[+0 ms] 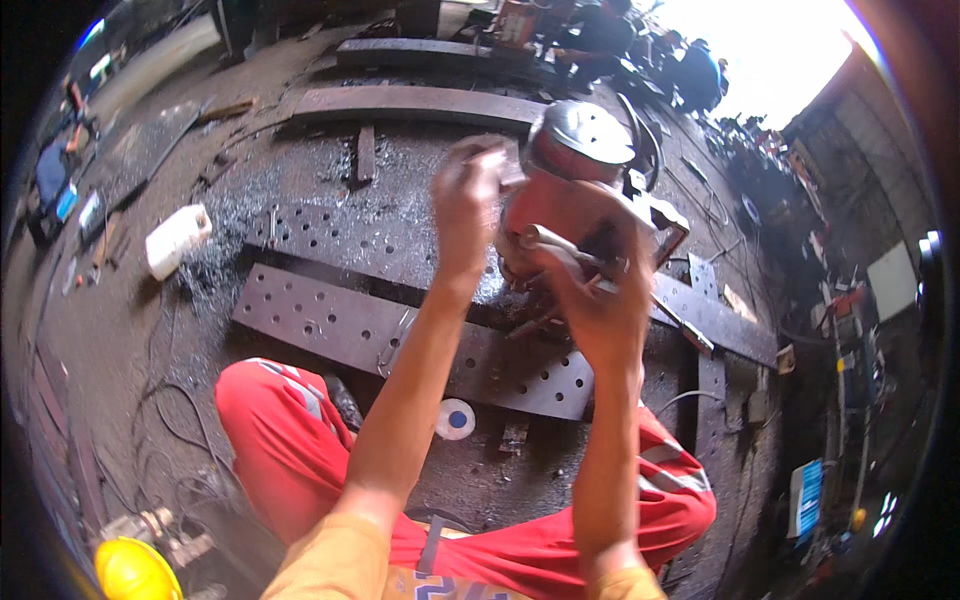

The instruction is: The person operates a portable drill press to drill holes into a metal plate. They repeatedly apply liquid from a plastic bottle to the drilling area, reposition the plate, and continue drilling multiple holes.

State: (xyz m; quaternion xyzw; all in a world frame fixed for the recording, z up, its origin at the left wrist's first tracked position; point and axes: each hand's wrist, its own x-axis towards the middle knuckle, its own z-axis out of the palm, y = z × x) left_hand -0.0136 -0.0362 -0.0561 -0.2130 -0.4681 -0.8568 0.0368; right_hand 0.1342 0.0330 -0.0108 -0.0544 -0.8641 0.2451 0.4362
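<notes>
Forearms (408, 420), plate (490, 372) edge between, machine (548, 205) beyond

The red machine (545, 205) stands upright just right of the left hand (470, 195), blocking the way straight ahead; its pale bar (548, 243) crowds the right hand (610, 285). Between the forearms (400, 420), a gap opens over the near drilled plate (470, 365), which lies low. Left of the left hand, open room runs above the far drilled plate (330, 235) toward the white jug (180, 242). A long beam (420, 102) lies across the far side; red-trousered knees (265, 405) bound the near left and right.
</notes>
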